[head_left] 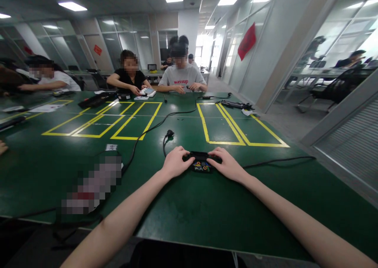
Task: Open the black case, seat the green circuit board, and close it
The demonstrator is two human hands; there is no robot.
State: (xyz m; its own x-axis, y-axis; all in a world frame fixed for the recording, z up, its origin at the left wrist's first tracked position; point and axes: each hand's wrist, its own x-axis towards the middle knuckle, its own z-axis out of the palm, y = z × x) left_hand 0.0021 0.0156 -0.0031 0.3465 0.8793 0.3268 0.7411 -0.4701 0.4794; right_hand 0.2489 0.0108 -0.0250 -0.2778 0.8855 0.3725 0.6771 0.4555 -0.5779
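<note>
Reference: clock directions are read from the open black case (pixel 202 166); 12 o'clock points away from the wearer.
Black case: on or just above the green table (pixel 191 215), contact unclear; a dark section forms the 12 o'clock side, and small coloured parts (pixel 201 166) show on the 6 o'clock side, too small to identify.
Left hand (pixel 177 161): at the 9 o'clock end of the case; thumb and fingers pinch that end, remaining fingers curled.
Right hand (pixel 226 163): at the 3 o'clock end; thumb and forefinger pinch it, remaining fingers partly hidden.
Near edge: at 6 o'clock, running beneath both forearms; a broad strip of green surface separates it from the case.
Right edge: slants from 1 o'clock to 4 o'clock; green surface spans the room between it and the right forearm.
Right cable (pixel 280 160): at 3 o'clock, running from beside the right wrist to the right edge.
Plug (pixel 169 134): at 10 o'clock, near the left hand, with a narrow gap between.
Long cable (pixel 152 125): crosses the table from 9 o'clock to 12 o'clock, bounding the room beyond the plug.
Blurred item (pixel 93 185): between 8 and 9 o'clock, well apart from the case.
Yellow tape outlines (pixel 226 143): at 10 o'clock and from 12 to 2 o'clock, beyond the hands.
Far edge: two co-workers sit at 11 o'clock, one near a white device (pixel 148 92).
</note>
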